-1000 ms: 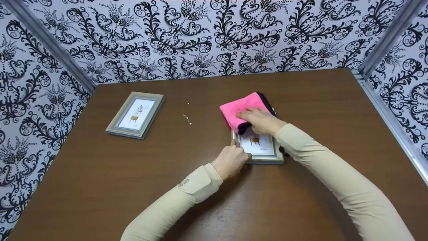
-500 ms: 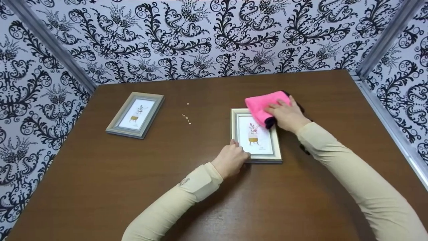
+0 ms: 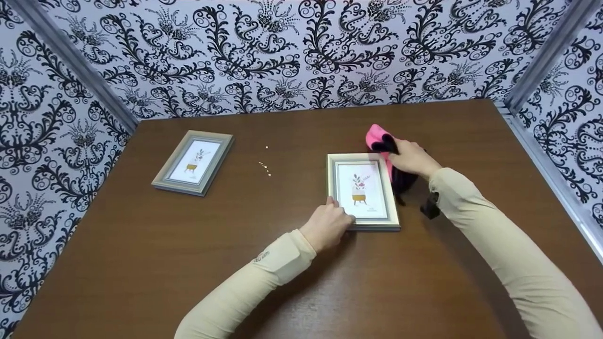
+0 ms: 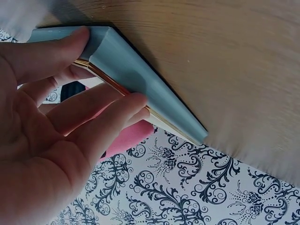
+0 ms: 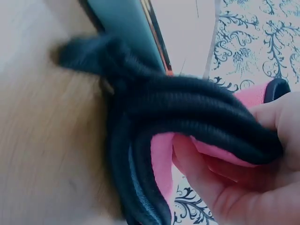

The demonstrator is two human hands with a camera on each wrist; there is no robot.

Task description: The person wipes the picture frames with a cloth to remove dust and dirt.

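Observation:
A picture frame (image 3: 363, 188) with a plant print lies flat on the table, right of the middle. My left hand (image 3: 327, 225) holds its near left corner; in the left wrist view the thumb and fingers (image 4: 117, 112) lie against the frame's grey-blue edge (image 4: 136, 75). At the frame's far right corner, my right hand (image 3: 414, 159) grips a folded pink cloth (image 3: 375, 134) with dark edging. The right wrist view shows the cloth's dark folds (image 5: 187, 103) bunched between thumb and fingers, against the frame's side. Part of the cloth is hidden beneath the right hand.
A second, similar picture frame (image 3: 193, 162) lies on the left of the brown table (image 3: 188, 249). Between the two frames are several small pale bits (image 3: 265, 168). Patterned walls (image 3: 301, 56) enclose the table's back and sides.
My right hand has slid the cloth rightward off the picture to the frame's right edge, and the cloth is now bunched in the fingers. The left hand and both frames stay in place.

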